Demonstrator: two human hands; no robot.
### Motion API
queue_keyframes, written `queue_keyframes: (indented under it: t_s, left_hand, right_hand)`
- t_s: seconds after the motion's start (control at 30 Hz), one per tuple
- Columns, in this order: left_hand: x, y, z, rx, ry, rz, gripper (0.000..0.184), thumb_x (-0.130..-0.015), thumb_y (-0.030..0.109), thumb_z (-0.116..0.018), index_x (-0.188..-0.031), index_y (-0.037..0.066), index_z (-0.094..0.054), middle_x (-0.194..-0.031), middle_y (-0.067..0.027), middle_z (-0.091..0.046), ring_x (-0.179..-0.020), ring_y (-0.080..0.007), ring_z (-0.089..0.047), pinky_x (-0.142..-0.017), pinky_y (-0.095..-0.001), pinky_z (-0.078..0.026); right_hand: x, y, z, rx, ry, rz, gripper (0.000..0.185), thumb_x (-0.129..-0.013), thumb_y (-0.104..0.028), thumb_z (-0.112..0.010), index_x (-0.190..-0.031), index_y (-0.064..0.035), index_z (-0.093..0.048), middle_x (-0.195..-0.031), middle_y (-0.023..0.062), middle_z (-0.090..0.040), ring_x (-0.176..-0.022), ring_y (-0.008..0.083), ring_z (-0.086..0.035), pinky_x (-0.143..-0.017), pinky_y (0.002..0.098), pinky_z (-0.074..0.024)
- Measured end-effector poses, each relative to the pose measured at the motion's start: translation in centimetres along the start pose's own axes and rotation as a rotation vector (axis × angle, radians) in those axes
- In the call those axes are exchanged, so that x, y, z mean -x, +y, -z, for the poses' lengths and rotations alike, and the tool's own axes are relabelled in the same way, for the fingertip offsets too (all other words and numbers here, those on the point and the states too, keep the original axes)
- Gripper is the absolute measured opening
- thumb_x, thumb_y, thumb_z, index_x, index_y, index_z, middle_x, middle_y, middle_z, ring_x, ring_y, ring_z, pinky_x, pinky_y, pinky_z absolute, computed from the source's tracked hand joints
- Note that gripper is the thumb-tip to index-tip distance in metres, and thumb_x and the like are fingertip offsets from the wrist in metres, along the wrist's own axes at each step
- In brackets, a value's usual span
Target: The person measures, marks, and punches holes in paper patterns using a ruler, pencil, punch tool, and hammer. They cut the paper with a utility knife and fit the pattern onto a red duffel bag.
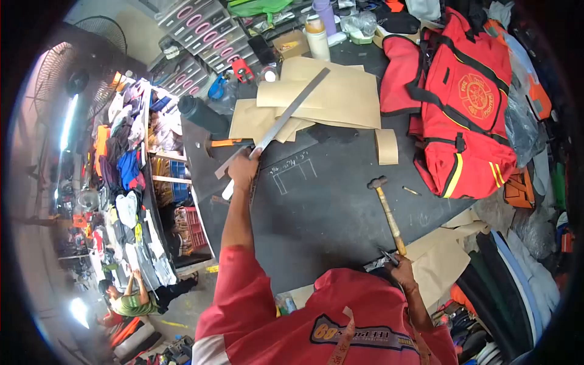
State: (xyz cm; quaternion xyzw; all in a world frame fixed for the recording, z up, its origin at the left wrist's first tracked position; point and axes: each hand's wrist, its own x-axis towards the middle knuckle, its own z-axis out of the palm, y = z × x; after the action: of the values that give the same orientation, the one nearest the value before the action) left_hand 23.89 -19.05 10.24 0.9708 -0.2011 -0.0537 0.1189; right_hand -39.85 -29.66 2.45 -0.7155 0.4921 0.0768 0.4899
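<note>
My left hand [244, 170] is closed around a long metal ruler [295, 108], which slants up over brown paper sheets [350, 97]. A slim white object [228, 190] shows beside this hand; whether I hold it too is unclear. My right hand [404, 274] is closed near the table's front edge on a small dark metal tool [387, 256], perhaps scissors or pliers. Just above this hand lies a hammer [388, 213] with a wooden handle, its end close to my fingers. Chalk lines [294, 176] mark the black tabletop [328, 219] between my hands.
A red firefighter bag [465, 103] stands at the right. A brown paper roll [386, 147], a dark bottle [202, 114] and an orange-handled tool [225, 143] are on the table. More brown paper [435, 258] covers the front right edge. Another person [137, 298] is at the lower left.
</note>
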Motion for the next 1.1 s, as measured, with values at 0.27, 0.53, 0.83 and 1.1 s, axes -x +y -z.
queue_keyframes:
  t_s: [0.27,0.53,0.83,1.1]
  left_hand:
    - [1.0,7.7,-7.0,-0.043,0.135,-0.494,0.071,-0.101,0.055,-0.064,-0.142,-0.003,-0.062,-0.128,-0.0277,-0.070,-0.126,-0.0496,-0.061,-0.110,-0.0535,-0.047]
    - [14.4,12.4,-13.5,0.170,-0.083,-0.790,0.062,-0.090,0.019,-0.082,-0.143,-0.006,-0.059,-0.140,-0.0270,-0.057,-0.135,-0.0442,-0.053,-0.116,-0.0507,-0.043]
    - [26.4,25.5,-11.2,0.703,-0.435,-0.674,0.045,-0.101,0.003,-0.070,-0.144,-0.008,-0.058,-0.113,-0.0076,-0.069,-0.102,-0.0159,-0.063,-0.098,-0.0318,-0.052]
    - [47.3,31.5,-9.3,0.706,-0.762,-0.583,0.036,-0.103,0.010,-0.072,-0.137,0.000,-0.065,-0.101,-0.0018,-0.069,-0.094,-0.0123,-0.063,-0.090,-0.0287,-0.055]
  right_hand:
    - [5.8,7.0,-2.4,-0.270,0.099,-0.049,0.030,-0.091,-0.026,-0.076,-0.114,-0.0058,-0.076,-0.094,0.0122,-0.078,-0.090,0.0220,-0.071,-0.083,0.0417,-0.0555]
    - [14.9,10.1,-3.4,-0.398,0.364,-0.487,0.034,-0.094,-0.036,-0.078,-0.103,-0.0030,-0.075,-0.085,0.0174,-0.074,-0.079,0.0280,-0.069,-0.076,0.0413,-0.0534]
    - [19.4,19.2,-8.1,-0.677,0.576,-0.501,0.036,-0.098,-0.034,-0.078,-0.116,-0.0035,-0.076,-0.090,0.0136,-0.075,-0.086,0.0181,-0.068,-0.085,0.0367,-0.0537]
    - [21.2,36.1,-6.7,-0.885,0.740,-0.680,0.041,-0.097,-0.044,-0.076,-0.101,-0.0035,-0.080,-0.089,0.0117,-0.079,-0.080,0.0169,-0.070,-0.075,0.0391,-0.0562]
